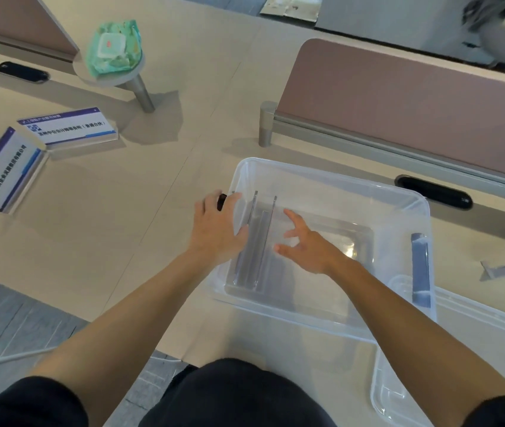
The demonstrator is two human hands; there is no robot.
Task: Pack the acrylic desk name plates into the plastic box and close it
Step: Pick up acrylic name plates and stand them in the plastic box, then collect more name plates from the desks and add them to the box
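the clear plastic box [399,192] sat with its top open on the desk [122,226]. two clear name plates [252,251] stood on edge inside the box, side by side along its left wall. from these plates to the box's right wall, the floor was open room.

the left hand [217,229] lay over the box's left rim, fingers fairly straight across the top edge. its thumb touched the nearer plate, and it gripped nothing. a small black item by its fingertips could not be identified. the right hand [309,245] was inside the box, just right of the plates. its fingers were spread and relaxed, holding nothing; contact with the floor could not be told.

a printed plate [69,127] and a second printed plate [5,171] lay well left of the box, just beside each other. a wide stretch of desk separated them from the box's left wall.

a clear lid [476,334] lay at the box's right-front corner, and a blue clip [420,269] stood at the box's right rim. a partition panel [399,103] ran behind the box, with a black cable port [434,192] between the two.
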